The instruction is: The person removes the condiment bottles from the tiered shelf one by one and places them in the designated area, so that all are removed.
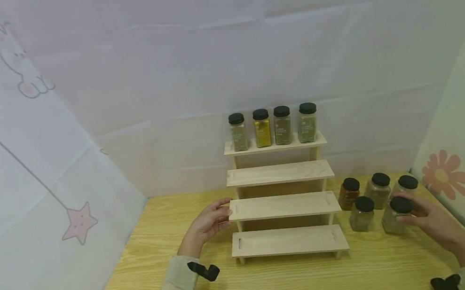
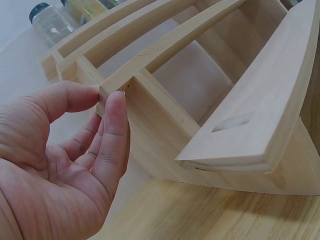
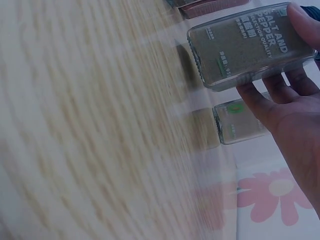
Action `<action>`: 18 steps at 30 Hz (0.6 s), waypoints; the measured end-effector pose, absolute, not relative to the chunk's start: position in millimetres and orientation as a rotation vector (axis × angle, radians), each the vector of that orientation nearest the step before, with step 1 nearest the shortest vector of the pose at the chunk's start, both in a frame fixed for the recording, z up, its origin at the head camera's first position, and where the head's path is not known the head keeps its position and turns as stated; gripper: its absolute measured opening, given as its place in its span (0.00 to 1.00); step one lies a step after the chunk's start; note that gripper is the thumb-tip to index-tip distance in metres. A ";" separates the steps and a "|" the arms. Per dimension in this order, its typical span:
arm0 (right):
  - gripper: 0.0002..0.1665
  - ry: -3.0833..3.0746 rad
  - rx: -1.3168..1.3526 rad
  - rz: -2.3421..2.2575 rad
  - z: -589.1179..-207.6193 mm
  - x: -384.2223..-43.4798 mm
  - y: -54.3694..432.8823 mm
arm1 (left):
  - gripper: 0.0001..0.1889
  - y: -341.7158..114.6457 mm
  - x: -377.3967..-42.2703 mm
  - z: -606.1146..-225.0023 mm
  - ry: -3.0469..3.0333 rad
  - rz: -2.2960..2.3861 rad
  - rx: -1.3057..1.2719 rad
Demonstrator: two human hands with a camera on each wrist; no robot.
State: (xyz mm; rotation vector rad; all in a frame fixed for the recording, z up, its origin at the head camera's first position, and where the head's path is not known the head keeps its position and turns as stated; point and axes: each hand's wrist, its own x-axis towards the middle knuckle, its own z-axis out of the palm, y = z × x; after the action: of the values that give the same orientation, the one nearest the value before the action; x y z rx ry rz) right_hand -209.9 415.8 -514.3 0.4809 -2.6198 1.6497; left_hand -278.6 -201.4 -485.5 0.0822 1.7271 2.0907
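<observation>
A four-tier wooden spice rack (image 1: pixel 283 206) stands on the table. My left hand (image 1: pixel 208 224) pinches the left end of its second-lowest shelf; in the left wrist view the thumb and a finger meet that shelf's corner (image 2: pixel 107 92). At the right, my right hand (image 1: pixel 436 225) grips a square glass spice jar (image 1: pixel 393 219) by its upper part, just under and on the black lid. The right wrist view shows its "Salt and Pepper" label, and the jar's base (image 3: pixel 197 62) is close over the table with a shadow beside it.
Several jars, including a yellow one (image 1: pixel 263 132), line the rack's top shelf. Beside the held jar stand a red-brown spice jar (image 1: pixel 349 195), a short jar (image 1: pixel 362 216) and two more behind. Patterned cloth walls (image 1: pixel 193 97) enclose the table's back and sides.
</observation>
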 end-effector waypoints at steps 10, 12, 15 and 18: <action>0.37 -2.596 0.489 1.686 -518.4 -212.5 412.0 | 0.32 -201.4 -278.6 -486.0 1.734 2.088 0.075; 0.37 -2.599 0.486 1.679 -518.5 -213.0 411.2 | 0.31 -201.4 -279.0 -486.8 1.741 2.087 0.075; 0.37 -2.602 0.474 1.689 -517.9 -214.1 410.0 | 0.31 -201.6 -279.4 -487.6 1.749 2.083 0.080; 0.37 -2.629 0.449 1.684 -516.8 -215.4 409.5 | 0.33 -201.9 -279.8 -487.8 1.748 2.082 0.085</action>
State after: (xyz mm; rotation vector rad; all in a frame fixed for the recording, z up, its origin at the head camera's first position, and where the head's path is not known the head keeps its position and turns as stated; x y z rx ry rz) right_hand -215.4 409.5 -516.8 0.4486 -2.6293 1.6844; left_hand -279.8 -201.9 -487.8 0.0846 1.7482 2.0821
